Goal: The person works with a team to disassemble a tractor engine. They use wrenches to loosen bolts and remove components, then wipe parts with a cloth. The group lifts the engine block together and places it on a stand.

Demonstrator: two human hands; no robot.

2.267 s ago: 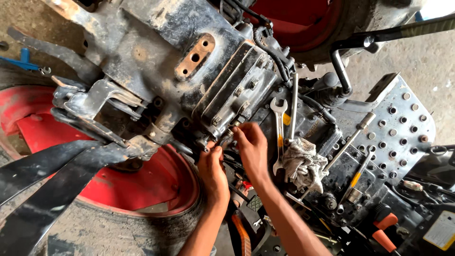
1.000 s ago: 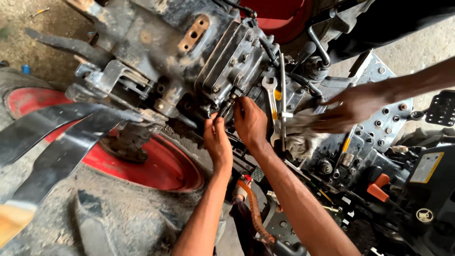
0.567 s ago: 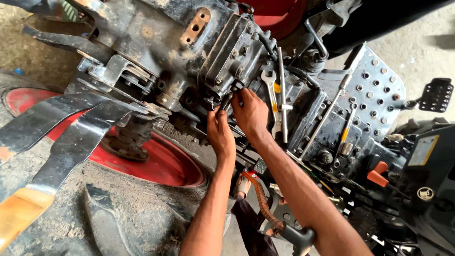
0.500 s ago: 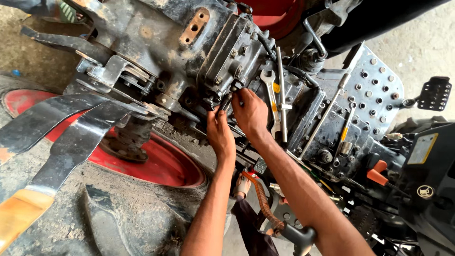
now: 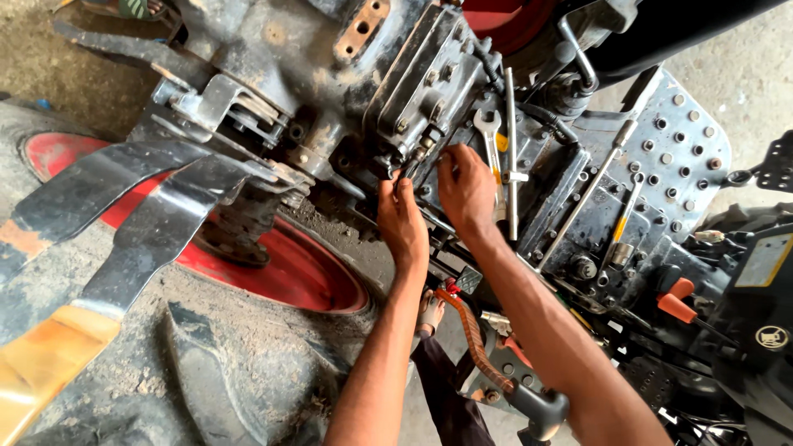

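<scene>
Left hand (image 5: 403,221), right hand (image 5: 465,188) pinching small fitting (image 5: 413,163) on greasy housing (image 5: 421,91); grip narrow. Yellow-labelled spanner (image 5: 492,144) beside.

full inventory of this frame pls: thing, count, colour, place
Machine housing: 1, dark grey, greasy, upper centre.
Bolted cover plate: 1, grey, on the housing above the hands.
Open-ended spanner: 1, silver with a yellow patch, lying on the housing right of the hands.
T-handle rod: 1, silver, beside the spanner.
Studded footplate: 1, grey metal, upper right.
Wheel rim: 1, red, lower left, inside a muddy black tyre.
Flat link bars: 2, dark steel, left.
Lever knob: 1, orange, right.
Pedal arm: 1, rusty orange, bottom centre.
Left hand: fingers at a small fitting under the cover plate.
Right hand: fingers at the same spot.
</scene>
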